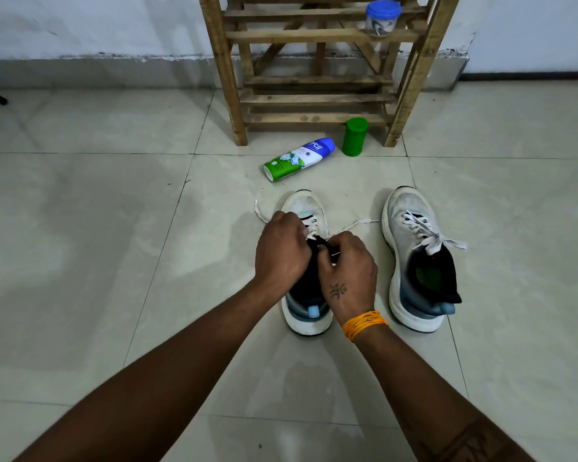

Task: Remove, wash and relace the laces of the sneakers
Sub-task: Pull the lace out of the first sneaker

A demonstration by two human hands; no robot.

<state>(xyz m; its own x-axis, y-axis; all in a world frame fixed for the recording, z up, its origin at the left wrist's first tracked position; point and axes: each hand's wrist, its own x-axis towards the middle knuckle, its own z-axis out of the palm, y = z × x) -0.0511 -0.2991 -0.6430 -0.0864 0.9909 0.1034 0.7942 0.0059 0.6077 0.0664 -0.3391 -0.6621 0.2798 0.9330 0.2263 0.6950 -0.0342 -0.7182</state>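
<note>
The white lace (pixel 309 228) of the left sneaker (pixel 306 268) is being pinched by the left hand (pixel 281 250) and the right hand (pixel 349 271), fingers curled. The right sneaker (pixel 417 258) is being left just beside it, laced, on the tiled floor (pixel 114 228).

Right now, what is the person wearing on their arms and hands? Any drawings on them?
Both arms are bare, with no sleeves or gloves. The right wrist wears a bunch of thin orange thread bands. The back of the right hand has a small dark tattoo symbol, and a larger dark patterned tattoo shows on the right forearm. The left hand has no jewellery or markings visible.
</note>
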